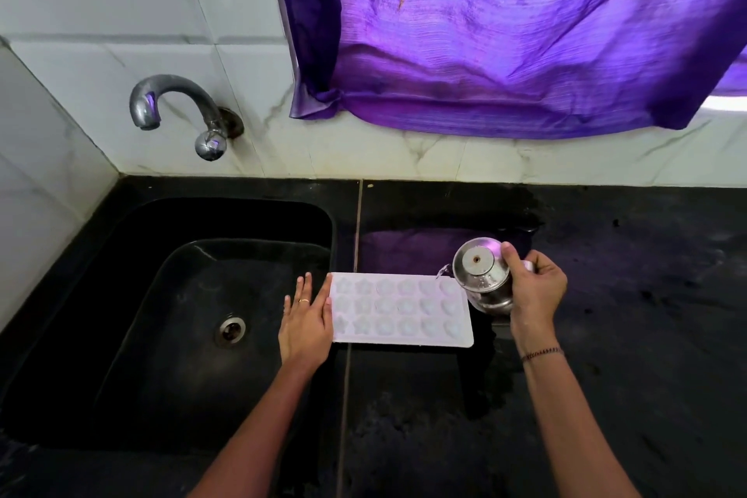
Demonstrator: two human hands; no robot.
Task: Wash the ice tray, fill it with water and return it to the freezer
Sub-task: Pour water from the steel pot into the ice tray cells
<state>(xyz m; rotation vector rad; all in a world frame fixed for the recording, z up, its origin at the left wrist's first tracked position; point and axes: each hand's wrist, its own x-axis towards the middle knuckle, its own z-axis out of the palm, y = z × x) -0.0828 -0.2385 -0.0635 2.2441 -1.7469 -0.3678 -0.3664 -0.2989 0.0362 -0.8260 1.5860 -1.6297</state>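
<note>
A white ice tray (400, 310) with star, flower and heart shaped cells lies flat on the black counter, just right of the sink. My left hand (306, 321) rests flat against the tray's left edge, fingers extended, a ring on one finger. My right hand (533, 293) grips a small steel pot (483, 277) tilted over the tray's far right corner. A thin stream of water runs from the pot's spout into that corner.
A black sink (121, 295) with a metal drain (230, 329) lies to the left, and a chrome tap (178, 109) juts from the white tiled wall above it. A purple curtain (505, 32) hangs over the wall behind. The black counter (626, 336) is wet behind the tray.
</note>
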